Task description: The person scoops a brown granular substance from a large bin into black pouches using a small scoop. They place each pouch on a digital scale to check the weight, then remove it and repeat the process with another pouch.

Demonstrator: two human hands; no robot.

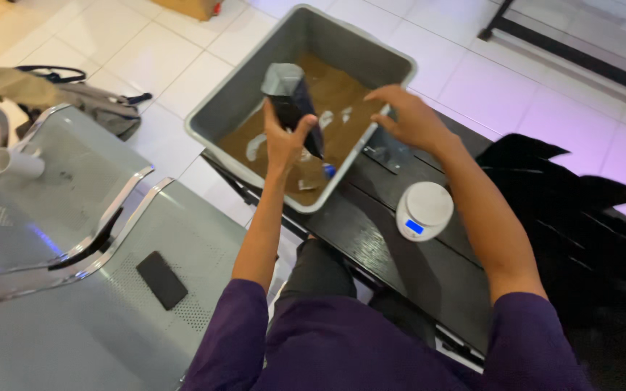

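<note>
My left hand (285, 137) grips a dark pouch (295, 101) with a grey open top, held upright over a grey tub (248, 80). The tub holds brown powder (335, 94) with some pale scraps and a small blue thing lying in it. My right hand (407, 116) hovers with fingers spread over the tub's right rim and holds nothing. The tub rests partly on a dark table (400, 253).
A small round white scale (424, 210) with a blue display stands on the dark table. A metal bench (74, 289) on the left carries a black phone (161, 279) and a white cup (16, 163). A grey bag (59, 94) lies on the tiled floor. Black cloth (588, 217) covers the right.
</note>
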